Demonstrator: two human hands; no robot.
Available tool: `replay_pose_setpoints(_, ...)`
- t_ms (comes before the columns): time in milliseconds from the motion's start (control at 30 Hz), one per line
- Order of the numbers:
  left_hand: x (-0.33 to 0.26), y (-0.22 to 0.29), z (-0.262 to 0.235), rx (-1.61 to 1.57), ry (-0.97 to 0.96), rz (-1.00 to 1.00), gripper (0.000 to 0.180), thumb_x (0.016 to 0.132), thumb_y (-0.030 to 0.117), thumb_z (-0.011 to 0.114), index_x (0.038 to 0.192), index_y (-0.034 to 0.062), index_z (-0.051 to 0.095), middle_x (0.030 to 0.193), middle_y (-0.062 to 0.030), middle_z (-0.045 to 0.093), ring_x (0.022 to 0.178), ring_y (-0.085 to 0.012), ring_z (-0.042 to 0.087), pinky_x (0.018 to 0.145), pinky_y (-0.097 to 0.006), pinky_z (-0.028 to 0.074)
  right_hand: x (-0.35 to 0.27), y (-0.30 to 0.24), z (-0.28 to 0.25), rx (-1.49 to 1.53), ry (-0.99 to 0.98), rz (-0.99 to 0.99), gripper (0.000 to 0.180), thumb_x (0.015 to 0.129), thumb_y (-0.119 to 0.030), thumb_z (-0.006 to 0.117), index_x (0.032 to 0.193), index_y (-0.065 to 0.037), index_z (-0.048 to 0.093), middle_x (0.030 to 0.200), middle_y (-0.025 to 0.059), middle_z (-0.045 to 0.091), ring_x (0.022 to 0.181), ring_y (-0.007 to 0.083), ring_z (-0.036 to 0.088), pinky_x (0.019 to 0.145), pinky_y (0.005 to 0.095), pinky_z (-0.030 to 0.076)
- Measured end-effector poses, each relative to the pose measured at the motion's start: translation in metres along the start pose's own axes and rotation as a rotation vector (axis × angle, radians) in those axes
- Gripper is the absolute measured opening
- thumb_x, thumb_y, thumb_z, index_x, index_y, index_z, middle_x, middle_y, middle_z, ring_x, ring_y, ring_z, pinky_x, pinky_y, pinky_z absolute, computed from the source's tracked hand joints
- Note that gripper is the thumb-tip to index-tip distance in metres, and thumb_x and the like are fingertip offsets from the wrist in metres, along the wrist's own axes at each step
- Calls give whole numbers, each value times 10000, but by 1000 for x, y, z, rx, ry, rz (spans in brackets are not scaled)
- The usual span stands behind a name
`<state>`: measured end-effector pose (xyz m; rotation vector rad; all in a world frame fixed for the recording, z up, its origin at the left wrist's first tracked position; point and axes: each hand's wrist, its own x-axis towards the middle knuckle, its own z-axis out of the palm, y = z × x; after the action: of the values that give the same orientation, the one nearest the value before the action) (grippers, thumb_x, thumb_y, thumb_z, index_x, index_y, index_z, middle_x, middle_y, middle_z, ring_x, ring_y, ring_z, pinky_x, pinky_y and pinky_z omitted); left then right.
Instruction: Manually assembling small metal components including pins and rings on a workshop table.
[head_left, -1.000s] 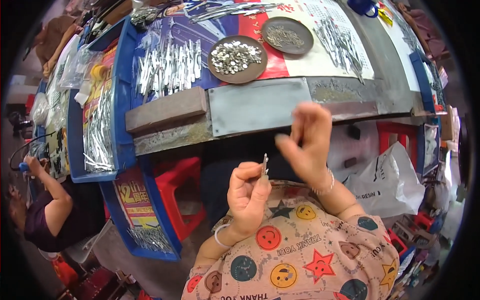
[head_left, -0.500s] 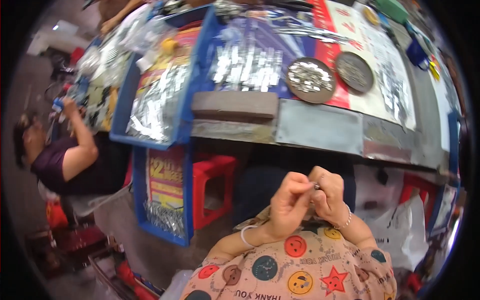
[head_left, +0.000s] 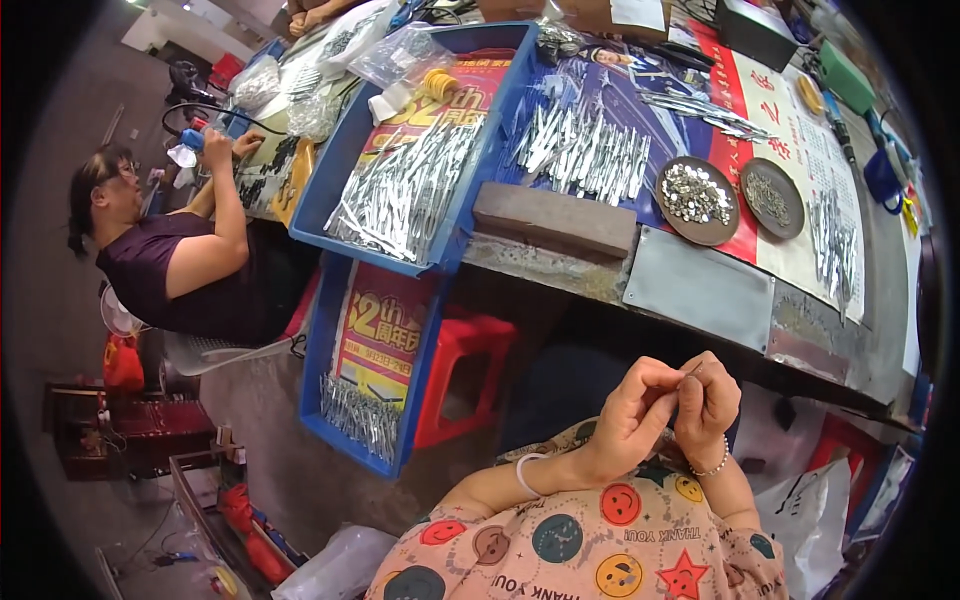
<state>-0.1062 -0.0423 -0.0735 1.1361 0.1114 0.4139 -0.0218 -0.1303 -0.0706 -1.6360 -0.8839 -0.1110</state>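
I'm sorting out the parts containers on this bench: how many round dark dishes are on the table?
2. One round dish heaped with small shiny pieces sits right of the silver strips; a second round dish with darker pieces lies just right of it. Others may be hidden beyond the picture's edge.

pink garment printed with coloured smiley faces and stars; white bangle on left wrist, beaded bracelet on right.

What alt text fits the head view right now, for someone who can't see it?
Left hand and right hand pinch a thin metal piece together over the lap, below a workbench holding two round dishes of small metal parts. A co-worker sits at left.
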Motion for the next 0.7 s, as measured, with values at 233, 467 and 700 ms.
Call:
replay_pose_setpoints(233, -2, 6, 0, 199, -40, -69, 195, 932, 17, 444, 1125, -12, 451, 901, -97, 602, 787, -107, 574, 683, -232, 475, -5, 7, -6, 29, -53, 92, 150, 787, -6, 569, 683, -23, 463, 584, 94, 499, 455, 190, 471, 426, 275, 356)
replay_pose_setpoints(467, -10, -9, 0, 154, -61, -34, 203, 951, 18, 396, 1151, -18, 391, 995, -104, 565, 858, -93, 559, 755, -225, 479, -9, 12, 1, -31, 61, -54, 153, 746, 1, 588, 675, -37, 458, 569, 80, 485, 434, 202, 456, 412, 289, 344)
replay_pose_setpoints(700, -9, -17, 7, 84, 74, -73, 162, 935, 13, 441, 1094, -16, 439, 860, -75, 596, 775, -83, 571, 682, -217, 474, -8, 14, -3, 174, -32, 293, 209, 819, -57, 574, 659, -18, 444, 564, 68, 469, 447, 135, 441, 426, 262, 341)
